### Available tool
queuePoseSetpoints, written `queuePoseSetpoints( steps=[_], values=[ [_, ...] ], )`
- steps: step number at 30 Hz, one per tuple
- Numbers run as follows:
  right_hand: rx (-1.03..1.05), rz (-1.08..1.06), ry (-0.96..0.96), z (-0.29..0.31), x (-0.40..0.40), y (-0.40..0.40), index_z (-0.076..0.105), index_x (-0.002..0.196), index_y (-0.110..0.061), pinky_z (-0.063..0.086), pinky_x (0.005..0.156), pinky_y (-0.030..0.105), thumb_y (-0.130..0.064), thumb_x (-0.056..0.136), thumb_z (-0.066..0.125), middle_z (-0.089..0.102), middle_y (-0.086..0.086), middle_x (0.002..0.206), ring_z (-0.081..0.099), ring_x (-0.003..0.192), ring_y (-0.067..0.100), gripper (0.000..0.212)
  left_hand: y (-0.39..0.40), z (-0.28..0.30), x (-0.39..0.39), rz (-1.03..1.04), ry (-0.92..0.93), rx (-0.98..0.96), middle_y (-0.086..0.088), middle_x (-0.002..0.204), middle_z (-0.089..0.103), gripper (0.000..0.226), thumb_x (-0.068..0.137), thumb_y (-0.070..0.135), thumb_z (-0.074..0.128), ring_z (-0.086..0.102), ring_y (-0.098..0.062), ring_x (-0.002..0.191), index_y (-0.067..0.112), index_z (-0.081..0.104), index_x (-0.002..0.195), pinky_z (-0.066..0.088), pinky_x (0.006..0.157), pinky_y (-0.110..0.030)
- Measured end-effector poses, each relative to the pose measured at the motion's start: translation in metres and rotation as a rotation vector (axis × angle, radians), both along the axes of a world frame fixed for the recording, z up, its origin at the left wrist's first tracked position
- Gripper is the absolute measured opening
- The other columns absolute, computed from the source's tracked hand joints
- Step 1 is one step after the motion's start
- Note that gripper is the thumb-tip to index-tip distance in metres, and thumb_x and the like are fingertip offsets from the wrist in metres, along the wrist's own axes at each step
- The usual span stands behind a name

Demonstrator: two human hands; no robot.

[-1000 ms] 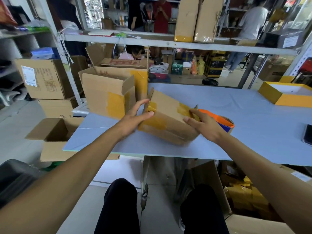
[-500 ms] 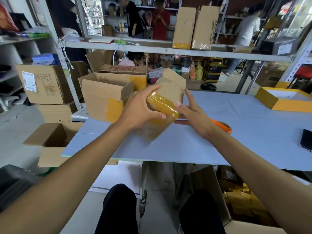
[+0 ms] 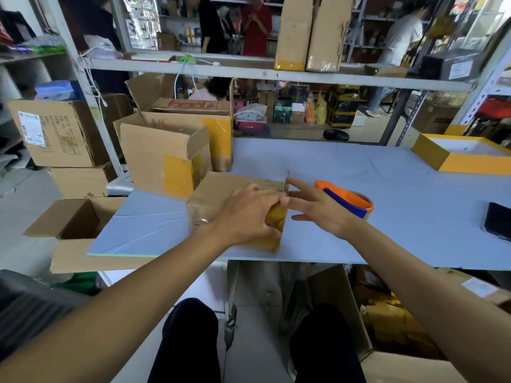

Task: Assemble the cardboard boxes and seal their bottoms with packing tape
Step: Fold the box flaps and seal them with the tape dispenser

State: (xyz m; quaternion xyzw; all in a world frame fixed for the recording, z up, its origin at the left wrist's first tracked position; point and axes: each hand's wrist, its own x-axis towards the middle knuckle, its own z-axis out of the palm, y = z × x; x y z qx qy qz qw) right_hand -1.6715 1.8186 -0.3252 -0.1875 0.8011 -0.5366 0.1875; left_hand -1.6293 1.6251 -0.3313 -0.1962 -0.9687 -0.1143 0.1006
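My left hand [image 3: 249, 214] curls its grip over the taped end of a small brown cardboard box [image 3: 221, 197] lying on the pale blue desk [image 3: 387, 175]. My right hand [image 3: 318, 208] hovers beside it, fingers spread. The box looks light, hollow and easily crushed; best held across its stiff edges.

The small box [image 3: 221, 200], held up before, now rests on the table [image 3: 359, 172].

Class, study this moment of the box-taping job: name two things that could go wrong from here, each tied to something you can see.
1. The left hand alone grips the small box at its taped end; the right hand is open beside it, so the box may slip or tip.
2. The tape roll lies right behind the right hand and could get knocked along the table.
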Motion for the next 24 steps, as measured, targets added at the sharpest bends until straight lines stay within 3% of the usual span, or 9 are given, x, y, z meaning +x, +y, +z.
queuePoseSetpoints(
  steps=[3,6,8,10,12,14,18,22,24],
  values=[
    [0.117,0.045,0.063,-0.007,-0.001,0.012,0.032,0.151,-0.029,0.048,0.102,0.036,-0.036,0.092,0.063,0.046,-0.013,0.143,0.055,0.116,0.005,0.066,0.001,0.004,-0.005,-0.029,-0.073,-0.028,0.013,0.142,0.047,0.078,0.072,0.079,0.049,0.042,-0.017,0.124,0.036,0.053,0.136,0.042,0.100,-0.045],
    [0.249,-0.085,0.189,-0.011,-0.009,0.028,0.045,0.143,-0.028,0.043,0.103,0.032,-0.045,0.092,0.061,0.051,-0.009,0.139,0.051,0.122,0.009,0.057,-0.009,0.024,-0.030,0.030,-0.186,0.115,0.003,0.146,0.046,0.066,0.087,0.073,0.046,0.042,-0.020,0.132,0.034,0.052,0.140,0.040,0.106,-0.043],
    [0.413,-0.222,0.383,-0.015,-0.019,0.040,0.056,0.132,-0.023,0.044,0.089,0.027,-0.043,0.092,0.062,0.059,0.000,0.125,0.056,0.109,0.015,0.045,-0.017,0.028,-0.052,0.089,-0.237,0.016,-0.002,0.156,0.037,0.076,0.086,0.075,0.048,0.032,-0.025,0.142,0.035,0.039,0.149,0.032,0.111,-0.045],
    [0.611,-0.319,0.539,-0.020,-0.031,0.053,0.058,0.128,-0.021,0.040,0.079,0.030,-0.036,0.092,0.062,0.056,0.006,0.116,0.055,0.098,0.022,0.039,-0.020,0.025,-0.069,0.102,-0.343,-0.079,-0.003,0.162,0.027,0.096,0.073,0.090,0.041,0.023,-0.027,0.147,0.041,0.025,0.154,0.026,0.116,-0.051],
    [0.773,-0.354,0.591,-0.027,-0.042,0.062,0.051,0.135,-0.025,0.044,0.085,0.038,-0.033,0.091,0.061,0.050,0.011,0.119,0.051,0.106,0.031,0.046,-0.018,0.020,-0.079,0.126,-0.426,-0.079,-0.002,0.160,0.030,0.104,0.064,0.099,0.035,0.031,-0.029,0.144,0.047,0.018,0.153,0.032,0.111,-0.052],
    [0.895,-0.334,0.586,-0.033,-0.051,0.068,0.043,0.142,-0.027,0.048,0.087,0.043,-0.030,0.092,0.058,0.044,0.012,0.121,0.050,0.106,0.036,0.052,-0.014,0.016,-0.084,0.128,-0.390,-0.071,-0.004,0.149,0.045,0.099,0.064,0.099,0.033,0.046,-0.028,0.130,0.048,0.024,0.148,0.040,0.100,-0.047],
    [0.961,-0.341,0.530,-0.032,-0.057,0.069,0.030,0.147,-0.030,0.049,0.069,0.039,-0.018,0.096,0.048,0.045,0.016,0.117,0.057,0.081,0.037,0.055,-0.006,0.015,-0.080,0.121,-0.273,-0.080,0.002,0.128,0.059,0.090,0.060,0.101,0.026,0.055,-0.024,0.113,0.048,0.035,0.133,0.039,0.088,-0.044],
    [0.980,-0.265,0.587,-0.029,-0.055,0.069,0.023,0.152,-0.034,0.049,0.072,0.038,-0.015,0.095,0.047,0.060,0.015,0.104,0.058,0.087,0.034,0.065,-0.006,0.014,-0.082,0.109,-0.362,-0.074,0.002,0.130,0.058,0.092,0.062,0.099,0.025,0.054,-0.024,0.116,0.048,0.037,0.137,0.038,0.092,-0.045],
    [0.783,-0.295,0.535,-0.022,-0.050,0.074,0.031,0.150,-0.033,0.047,0.074,0.037,-0.010,0.094,0.044,0.060,0.015,0.105,0.058,0.090,0.034,0.062,-0.007,0.015,-0.082,0.105,-0.369,-0.061,0.000,0.129,0.055,0.090,0.065,0.097,0.029,0.050,-0.025,0.119,0.047,0.038,0.140,0.039,0.095,-0.046]
  ],
)
